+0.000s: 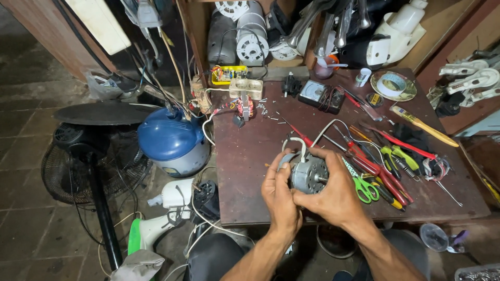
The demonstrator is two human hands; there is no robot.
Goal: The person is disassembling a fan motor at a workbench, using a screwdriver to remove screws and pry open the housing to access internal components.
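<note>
Both my hands are clamped on a small grey electric motor at lower centre of the frame: left hand cupping its side, right hand wrapped over it, shaft facing me. White wires loop above. Red pliers and green scissors lie just right on the brown table. A blue pot sits far left.

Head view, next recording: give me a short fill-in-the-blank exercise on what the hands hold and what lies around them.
1. Both hands, the left hand and the right hand, hold a small electric ____ with a shaft.
2. The scissors beside the right hand have ____ handles.
3. Left of the table, on the floor, stands an appliance with a ____ domed top.

Missing words: motor; green; blue
</note>
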